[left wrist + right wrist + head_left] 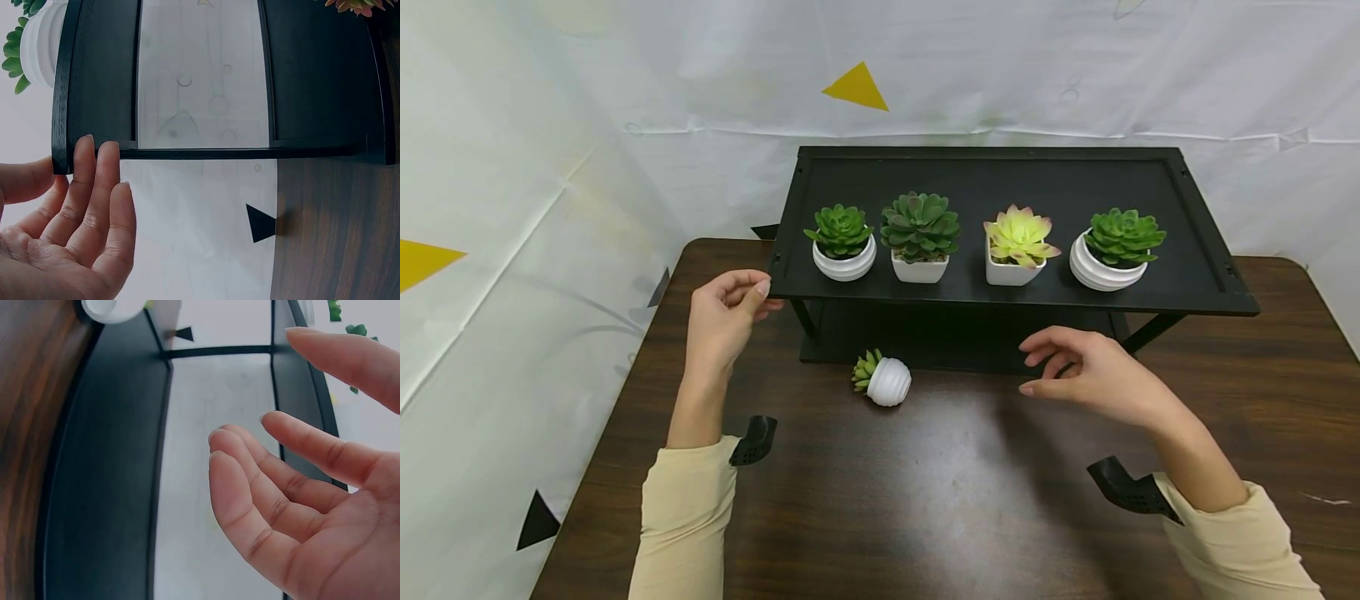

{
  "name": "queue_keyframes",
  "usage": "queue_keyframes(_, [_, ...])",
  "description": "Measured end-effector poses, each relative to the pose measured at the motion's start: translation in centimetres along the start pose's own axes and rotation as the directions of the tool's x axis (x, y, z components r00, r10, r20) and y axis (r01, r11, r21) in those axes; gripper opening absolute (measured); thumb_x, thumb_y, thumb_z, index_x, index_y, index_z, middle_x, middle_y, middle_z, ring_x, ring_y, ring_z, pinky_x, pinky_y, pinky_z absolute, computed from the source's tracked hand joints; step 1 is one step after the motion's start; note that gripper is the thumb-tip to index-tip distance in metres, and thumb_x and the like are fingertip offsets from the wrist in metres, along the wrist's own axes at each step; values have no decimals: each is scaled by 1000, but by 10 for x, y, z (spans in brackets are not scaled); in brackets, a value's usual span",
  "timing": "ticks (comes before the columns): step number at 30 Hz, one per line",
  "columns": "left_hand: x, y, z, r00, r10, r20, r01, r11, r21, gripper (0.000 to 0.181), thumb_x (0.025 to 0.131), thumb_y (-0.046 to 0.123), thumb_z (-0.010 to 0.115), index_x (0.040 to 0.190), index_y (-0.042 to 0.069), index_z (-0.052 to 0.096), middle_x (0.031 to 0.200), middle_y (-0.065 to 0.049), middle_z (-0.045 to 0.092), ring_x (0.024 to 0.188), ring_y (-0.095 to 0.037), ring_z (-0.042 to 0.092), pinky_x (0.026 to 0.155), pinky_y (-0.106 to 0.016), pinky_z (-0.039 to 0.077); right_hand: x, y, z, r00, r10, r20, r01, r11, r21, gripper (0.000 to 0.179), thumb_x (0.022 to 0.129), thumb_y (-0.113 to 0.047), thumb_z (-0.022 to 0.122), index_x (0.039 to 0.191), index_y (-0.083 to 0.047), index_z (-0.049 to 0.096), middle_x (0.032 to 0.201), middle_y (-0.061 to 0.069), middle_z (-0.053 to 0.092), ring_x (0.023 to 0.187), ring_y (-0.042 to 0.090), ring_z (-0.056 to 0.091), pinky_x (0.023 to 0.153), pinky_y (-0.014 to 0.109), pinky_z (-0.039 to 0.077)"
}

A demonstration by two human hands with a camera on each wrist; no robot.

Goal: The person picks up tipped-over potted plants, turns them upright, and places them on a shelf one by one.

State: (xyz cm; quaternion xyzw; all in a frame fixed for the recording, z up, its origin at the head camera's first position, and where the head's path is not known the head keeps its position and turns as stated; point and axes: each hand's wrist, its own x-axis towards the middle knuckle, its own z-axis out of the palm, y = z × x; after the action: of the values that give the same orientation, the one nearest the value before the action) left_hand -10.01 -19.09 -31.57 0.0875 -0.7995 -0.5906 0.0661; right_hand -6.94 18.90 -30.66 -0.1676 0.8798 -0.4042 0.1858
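Observation:
My left hand (726, 312) pinches the front left corner of a black two-tier shelf (985, 171), thumb at the board's edge. In the left wrist view, the fingers (107, 187) lie against the end of the upper board. My right hand (1090, 371) hovers in front of the shelf with loosely bent fingers, holding nothing. On the upper board stand a green succulent in a round white pot (844, 265), a darker one in a square pot (920, 268), a yellow-green one (1017, 271) and another green one in a tilted round pot (1108, 267).
A small potted succulent (889, 382) lies on its side on the brown wooden table (925, 500), just in front of the lower board. White sheeting (1000, 67) with yellow and black triangles hangs behind and to the left.

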Motion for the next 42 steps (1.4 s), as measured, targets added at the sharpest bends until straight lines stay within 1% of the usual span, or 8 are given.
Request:
queue_keyframes(6, [0,0,0,1000,4,-3,-4,1000,4,19,91,10,57,104,-4,59,84,-5,65,74,-14,66,73,-24,52,9,-1,13,999,-34,29,34,999,16,44,78,-21,74,113,-1,56,98,5,58,74,13,56,62,26,48])
queue_keyframes(12, [0,0,0,1000,3,-5,-3,1000,0,19,91,10,57,104,-4,59,83,-4,64,78,-20,67,75,-26,52,18,-1,25,997,-49,67,47,998,32,41,77,-18,74,110,0,57,96,6,58,75,15,57,63,27,49])
queue_keyframes(19, [0,0,0,1000,-1,-11,1,1000,5,19,91,10,57,104,-4,60,83,-4,64,75,-14,66,74,-26,52,29,0,41,992,-60,107,56,998,41,40,77,-19,73,109,0,57,94,5,59,75,15,57,63,28,49])
queue_keyframes(23, [0,0,0,1000,-1,-10,1,1000,2,20,91,10,57,104,-4,59,84,-4,64,75,-15,66,76,-26,52,35,1,52,988,-85,129,79,996,51,40,79,-18,72,109,2,57,94,6,59,75,14,57,63,28,49])
queue_keyframes(29, [0,1,0,1000,1,-8,-1,1000,3,20,91,10,57,104,-4,59,84,-5,64,74,-13,66,76,-26,52,44,3,69,980,-114,164,106,993,57,38,79,-16,72,109,2,58,94,6,59,76,15,55,61,28,48])
queue_keyframes(31, [0,1,0,1000,-2,-8,2,1000,3,20,91,10,57,104,-4,59,84,-5,64,74,-13,66,76,-25,52,48,4,74,978,-113,174,103,993,61,38,79,-16,72,109,2,58,94,7,59,76,15,55,61,28,47])
queue_keyframes(35, [0,1,0,1000,-4,-9,4,1000,1,19,91,10,57,103,-4,60,83,-4,64,77,-17,66,76,-25,52,53,6,83,978,-97,184,87,994,63,38,78,-15,72,109,2,58,95,12,59,77,18,54,61,28,47])
queue_keyframes(42, [0,1,1,1000,-4,-12,4,1000,7,19,91,11,58,103,-4,60,83,-5,65,73,-12,66,75,-24,52,62,6,95,983,-70,172,62,997,52,39,77,-15,73,109,3,58,95,13,59,73,19,52,58,28,44])
